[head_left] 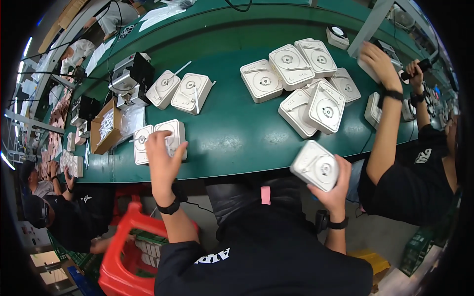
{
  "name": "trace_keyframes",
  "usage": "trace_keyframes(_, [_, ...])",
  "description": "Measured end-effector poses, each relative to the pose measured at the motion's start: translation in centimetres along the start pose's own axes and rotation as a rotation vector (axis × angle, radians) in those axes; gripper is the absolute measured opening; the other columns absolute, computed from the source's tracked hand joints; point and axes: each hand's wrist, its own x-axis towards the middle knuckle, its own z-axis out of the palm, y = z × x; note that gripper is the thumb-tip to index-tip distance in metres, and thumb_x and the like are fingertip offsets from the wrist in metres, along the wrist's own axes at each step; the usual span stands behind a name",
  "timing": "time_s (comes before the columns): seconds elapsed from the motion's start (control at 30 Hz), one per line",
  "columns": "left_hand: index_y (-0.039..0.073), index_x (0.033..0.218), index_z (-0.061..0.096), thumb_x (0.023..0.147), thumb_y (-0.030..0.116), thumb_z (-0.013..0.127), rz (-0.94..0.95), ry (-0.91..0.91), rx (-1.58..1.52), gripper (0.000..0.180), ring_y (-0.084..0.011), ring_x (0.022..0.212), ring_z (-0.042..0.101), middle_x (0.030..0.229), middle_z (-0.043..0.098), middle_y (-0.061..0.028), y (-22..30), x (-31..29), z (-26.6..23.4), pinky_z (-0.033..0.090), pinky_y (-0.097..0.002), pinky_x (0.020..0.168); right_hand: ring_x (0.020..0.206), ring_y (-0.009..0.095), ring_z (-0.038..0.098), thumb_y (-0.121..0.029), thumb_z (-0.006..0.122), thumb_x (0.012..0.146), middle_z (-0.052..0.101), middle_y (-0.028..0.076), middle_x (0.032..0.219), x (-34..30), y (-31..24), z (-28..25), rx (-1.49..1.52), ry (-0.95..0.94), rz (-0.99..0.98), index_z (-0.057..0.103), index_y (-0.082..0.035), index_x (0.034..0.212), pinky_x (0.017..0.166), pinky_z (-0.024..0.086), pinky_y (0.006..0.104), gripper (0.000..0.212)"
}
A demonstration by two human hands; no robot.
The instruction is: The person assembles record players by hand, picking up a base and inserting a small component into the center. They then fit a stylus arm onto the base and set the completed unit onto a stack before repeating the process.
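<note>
My right hand (pixel 338 186) grips a white turntable-shaped player (pixel 320 166) by its right side, off the table's front edge and tilted. The player has rounded corners, a round disc and a small arm on its face. My left hand (pixel 166 160) is open, thumb and fingers apart, over a pair of similar players lying side by side near the front edge. The left one of the pair (pixel 141 146) shows mostly bare, while my fingers partly cover the right one (pixel 178 132). Whether my fingertips touch it I cannot tell.
Several white players lie piled and overlapping (pixel 291 64) on the green table (pixel 222 135). Two more (pixel 190 92) lie back left with thin white sticks on them. A cardboard box (pixel 106 128) of white sticks stands left, beside a metal device (pixel 132 79). A co-worker's arm (pixel 387 98) reaches in at right.
</note>
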Motion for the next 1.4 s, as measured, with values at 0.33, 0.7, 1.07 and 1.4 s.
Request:
trace_keyframes(0.33, [0.008, 0.138, 0.063, 0.083, 0.026, 0.093, -0.274, 0.076, 0.217, 0.065, -0.0459, 0.133, 0.051, 0.143, 0.054, -0.023, -1.2, -3.6, 3.9, 0.04, -0.062, 0.114, 0.136, 0.048, 0.056, -0.041, 0.099, 0.082, 0.055, 0.029, 0.147, 1.5, 7.0, 2.1, -0.413, 0.525, 0.356, 0.047, 0.009, 0.163, 0.116, 0.047, 0.0489, 0.109])
trace_keyframes(0.7, [0.013, 0.137, 0.064, 0.083, 0.012, 0.085, -0.03, -0.061, 0.002, 0.058, -0.0407, 0.149, 0.047, 0.148, 0.055, -0.0182, 3.8, -5.4, 4.5, 0.029, -0.0652, 0.126, 0.116, 0.038, 0.065, -0.037, 0.098, 0.086, 0.061, 0.028, 0.137, 5.9, 8.6, -1.3, -0.447, 0.237, 0.407, 0.046, 0.007, 0.165, 0.1, 0.056, 0.0426, 0.104])
trace_keyframes(1.07, [0.015, 0.148, 0.061, 0.081, 0.018, 0.091, 0.235, -0.233, -0.284, 0.073, -0.044, 0.152, 0.044, 0.164, 0.045, -0.0186, 7.0, -4.3, 6.2, 0.031, -0.0607, 0.128, 0.104, 0.031, 0.066, -0.012, 0.083, 0.098, 0.06, 0.023, 0.129, 6.4, 7.5, 1.0, -0.392, 0.348, 0.141, 0.053, 0.0, 0.162, 0.086, 0.058, 0.0408, 0.072])
trace_keyframes(1.4, [0.013, 0.154, 0.058, 0.08, 0.033, 0.096, 0.187, -0.274, -0.379, 0.085, -0.0458, 0.15, 0.044, 0.167, 0.044, -0.0182, 5.0, -3.8, 7.3, 0.036, -0.0561, 0.126, 0.1, 0.033, 0.07, 0.002, 0.082, 0.09, 0.07, 0.015, 0.109, 8.0, -9.3, 11.6, 0.142, -0.275, -0.401, 0.077, 0.0, 0.12, 0.083, 0.056, 0.0373, 0.03])
